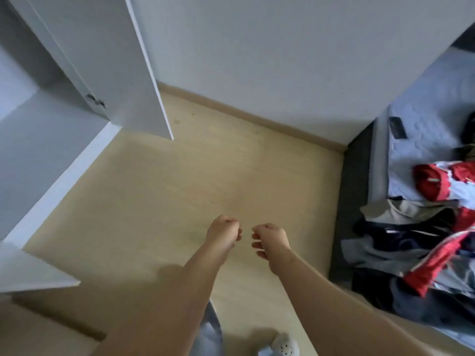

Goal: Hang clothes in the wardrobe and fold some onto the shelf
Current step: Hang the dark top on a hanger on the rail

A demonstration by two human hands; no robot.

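Observation:
My left hand [223, 233] and my right hand [272, 240] hang side by side over the bare floor, fingers loosely curled, with nothing in them. A pile of clothes [421, 242] lies on the bed at the right; a red and white jacket [444, 185] sits on top, with grey and dark garments under it. The white wardrobe [38, 140] stands open at the left, and what shows of its inside is bare. Both hands are well apart from the clothes and the wardrobe.
The wardrobe's open door [123, 62] juts out at the upper left. A second white door edge [33, 271] sticks in at the lower left. The bed's dark frame [344, 201] borders the light wooden floor [180, 181]. A slipper [282, 346] shows at the bottom.

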